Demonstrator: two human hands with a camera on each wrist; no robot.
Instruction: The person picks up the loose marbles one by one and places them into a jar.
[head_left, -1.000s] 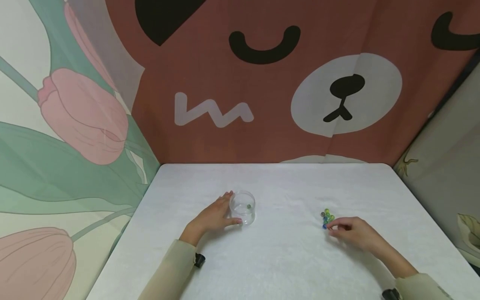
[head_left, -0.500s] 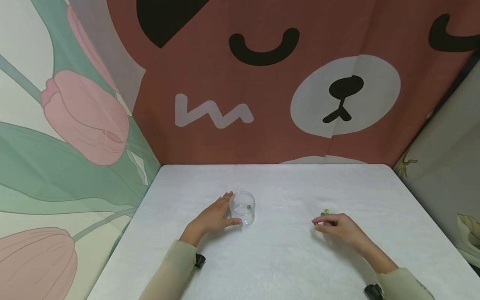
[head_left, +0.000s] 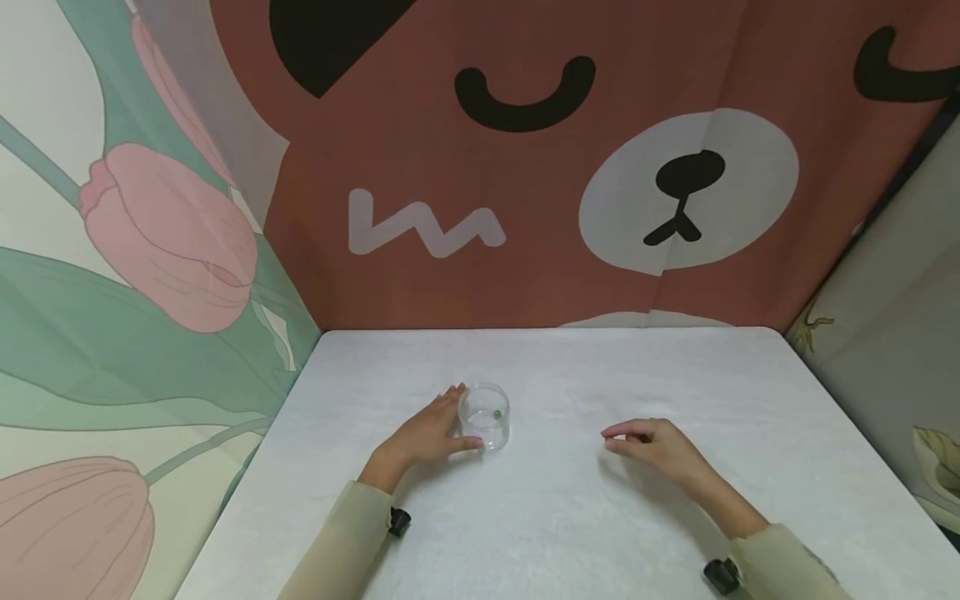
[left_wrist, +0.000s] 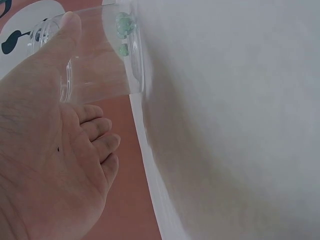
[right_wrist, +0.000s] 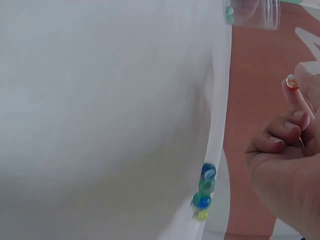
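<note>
A clear plastic jar (head_left: 486,429) stands on the white table, with a green marble (head_left: 497,414) showing inside it. My left hand (head_left: 423,433) holds the jar from its left side, thumb at the front and fingertips at the back. To the right, my right hand (head_left: 663,450) is raised over the cloth and pinches an orange-and-clear marble (right_wrist: 292,81) between thumb and index finger. Blue, green and yellow marbles (right_wrist: 204,192) lie clustered on the table in the right wrist view; the right hand covers most of them in the head view.
A white cloth covers the table (head_left: 555,517). A brown hanging with a bear print (head_left: 420,292) rises behind its far edge. Floral curtains (head_left: 172,242) flank the left side, and a pale curtain (head_left: 885,333) the right.
My right hand has come away from the marble cluster, leftward and slightly up toward the jar, with a marble pinched in its fingertips. The left hand and jar have stayed put.
</note>
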